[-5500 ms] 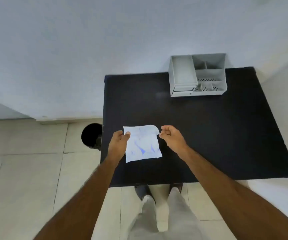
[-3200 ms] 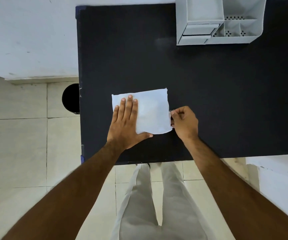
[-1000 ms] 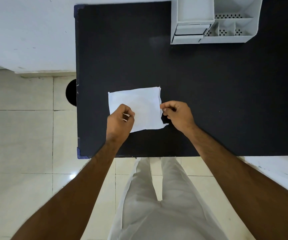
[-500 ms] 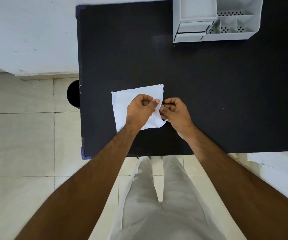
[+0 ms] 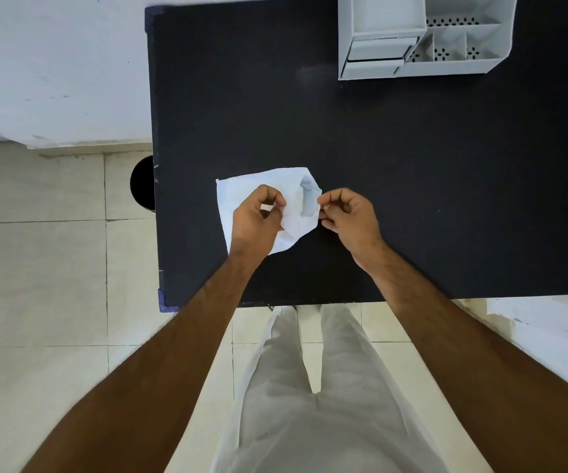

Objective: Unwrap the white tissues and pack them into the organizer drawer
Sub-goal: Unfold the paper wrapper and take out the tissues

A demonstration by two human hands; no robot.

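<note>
both hands work the white tissue pack (image 5: 296, 206) low on the black tabletop (image 5: 412, 172): left hand (image 5: 257, 221) pinching its middle, right hand (image 5: 347, 213) pinching the opened right edge. best to peel the wrapper apart gently, keeping the tissues together. the grey organizer drawer (image 5: 380, 52) sits well apart, far right.

A single head-worn wide-angle camera looks almost straight down from standing height. The black table (image 5: 412, 186) fills the upper middle of the frame, its near edge crossing just above the person's pale trousers (image 5: 320, 404). Both forearms reach up from the bottom corners toward the centre. The grey organizer (image 5: 422, 68) is cut off by the top edge, so its far side cannot be judged. Tiled floor (image 5: 44, 285) and a white wall (image 5: 54, 63) lie at left, bowed, probably by the lens.
</note>
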